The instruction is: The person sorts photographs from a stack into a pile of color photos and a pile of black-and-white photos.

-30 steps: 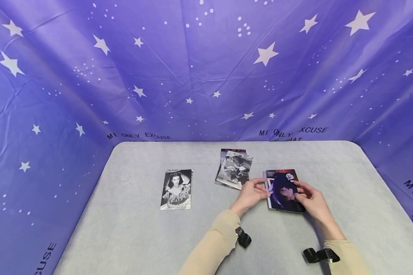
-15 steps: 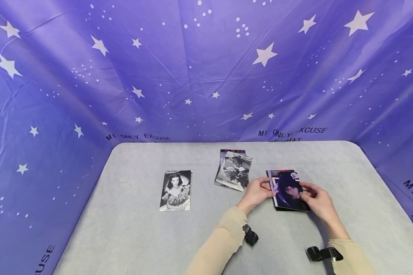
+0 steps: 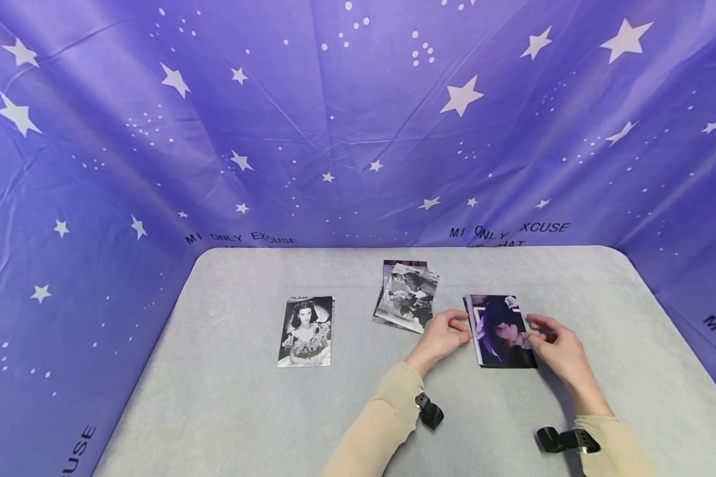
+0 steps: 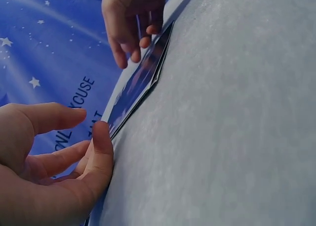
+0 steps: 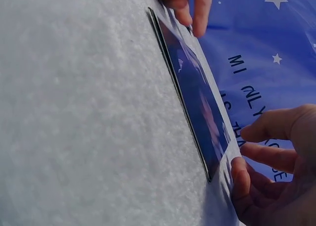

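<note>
One purple curtain [image 3: 328, 99] with white stars fills the upper frame, behind a pale grey counter [image 3: 215, 411]. Right of centre, a person's left hand [image 3: 444, 334] and right hand [image 3: 559, 348] flank a card stack [image 3: 504, 344], fingers parted and loosely bent (whether any fingertip touches its edges is hard to tell). That stack lies flat, a dark purplish picture uppermost. Near centre sits an untidy card pile [image 3: 412, 298]; left of it lies a black-and-white portrait card [image 3: 306, 331].
</note>
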`<state>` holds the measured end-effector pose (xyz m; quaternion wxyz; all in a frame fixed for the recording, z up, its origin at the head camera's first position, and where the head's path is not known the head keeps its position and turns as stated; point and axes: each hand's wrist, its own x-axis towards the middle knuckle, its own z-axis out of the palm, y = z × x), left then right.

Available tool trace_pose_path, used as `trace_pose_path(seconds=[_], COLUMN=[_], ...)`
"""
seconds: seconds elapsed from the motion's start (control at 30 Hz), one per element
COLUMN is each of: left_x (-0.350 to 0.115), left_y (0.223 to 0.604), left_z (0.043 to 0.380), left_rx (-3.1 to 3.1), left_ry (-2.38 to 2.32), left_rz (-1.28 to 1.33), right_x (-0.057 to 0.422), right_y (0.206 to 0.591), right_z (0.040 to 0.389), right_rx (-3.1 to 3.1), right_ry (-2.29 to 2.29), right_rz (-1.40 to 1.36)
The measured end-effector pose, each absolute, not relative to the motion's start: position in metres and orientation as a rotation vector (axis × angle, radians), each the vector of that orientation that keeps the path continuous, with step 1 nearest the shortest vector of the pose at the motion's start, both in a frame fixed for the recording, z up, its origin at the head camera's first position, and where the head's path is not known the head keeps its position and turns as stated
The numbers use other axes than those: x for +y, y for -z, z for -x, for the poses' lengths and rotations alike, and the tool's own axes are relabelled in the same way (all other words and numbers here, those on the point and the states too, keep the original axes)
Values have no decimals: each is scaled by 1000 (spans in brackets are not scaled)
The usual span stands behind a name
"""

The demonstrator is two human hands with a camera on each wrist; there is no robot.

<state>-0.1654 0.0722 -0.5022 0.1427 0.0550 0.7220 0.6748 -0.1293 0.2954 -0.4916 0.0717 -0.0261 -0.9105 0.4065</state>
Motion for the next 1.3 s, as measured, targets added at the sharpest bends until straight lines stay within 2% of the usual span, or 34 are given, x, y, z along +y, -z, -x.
trace_pose_path(seconds=[0.7,1.13,1.3], left_x=[28,5,-5], left_y=[501,497,484], left_z=[160,164,163], left_rx=[2050,2011,2030], left_ry=[-2007,-2092,-2089], left_rz=[-130,-95,-87], right_x=[284,266,255], right_y=[482,477,480], right_z=[132,145,151], right_rx=[-2726,-2716,-2672], right_ry=[-1329,-1400,-1464], right_rz=[36,-107,-156])
